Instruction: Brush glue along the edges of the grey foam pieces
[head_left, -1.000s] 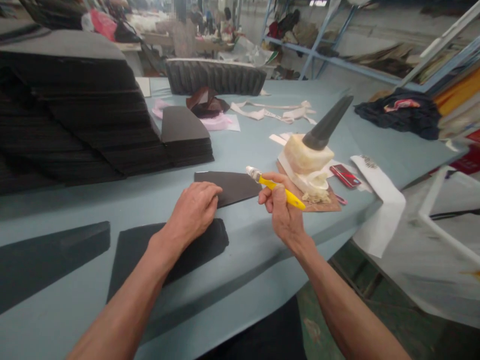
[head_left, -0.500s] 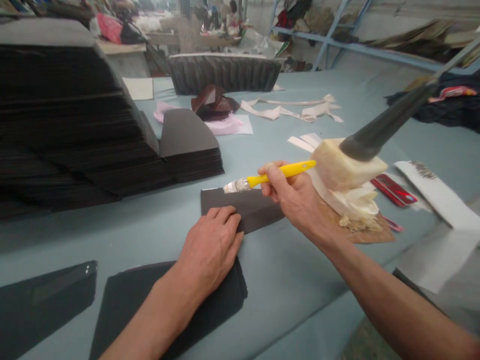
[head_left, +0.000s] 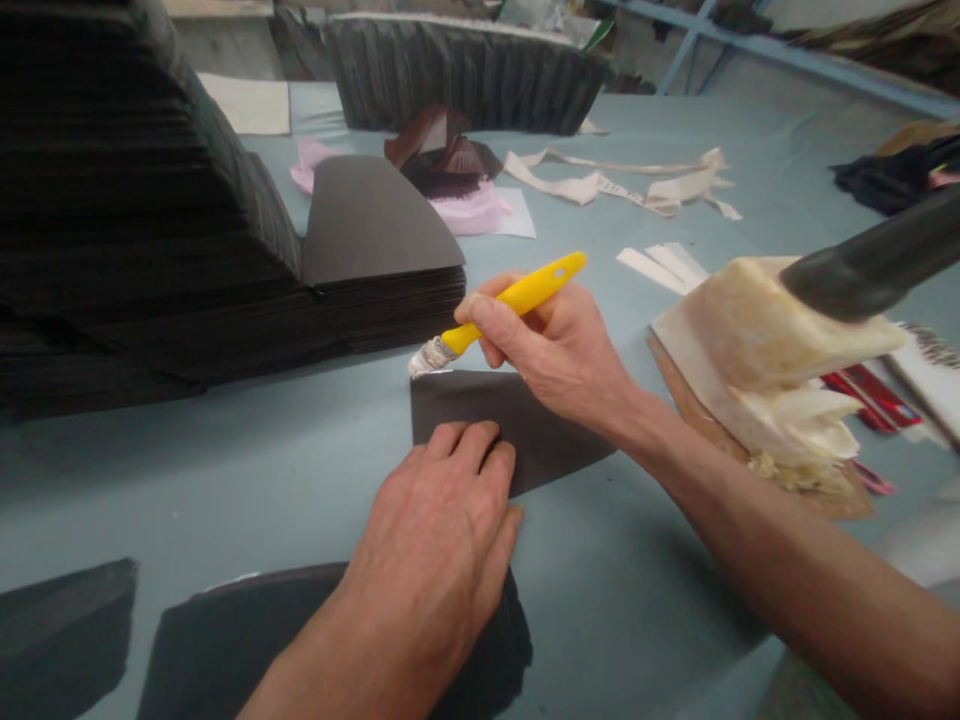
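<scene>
A yellow-handled paintbrush [head_left: 517,300] is pinched in my right hand [head_left: 555,350], its whitish bristles at the far left corner of a dark brown-black sheet piece [head_left: 551,425]. A thin white wet streak shows along that far edge. My left hand [head_left: 450,510] lies flat with fingers outstretched, pressing the same sheet to the table. Beneath my left wrist and forearm, a black panel [head_left: 247,630] is partly hidden. Further left lies another black panel [head_left: 67,630].
Tall stacks of black pieces [head_left: 135,230] stand at the left, with a lower stack [head_left: 375,225] beside them. On the right are a glue-smeared yellowish block [head_left: 810,300] with a dark tube, and a red box [head_left: 874,398]. Pale fabric strips [head_left: 615,185] and a black bundle [head_left: 465,75] lie farther back.
The paintbrush in my right hand has moved left along the sheet's far edge to its corner, and its handle is tilted more steeply. My left hand still presses the sheet. The view has tipped downward.
</scene>
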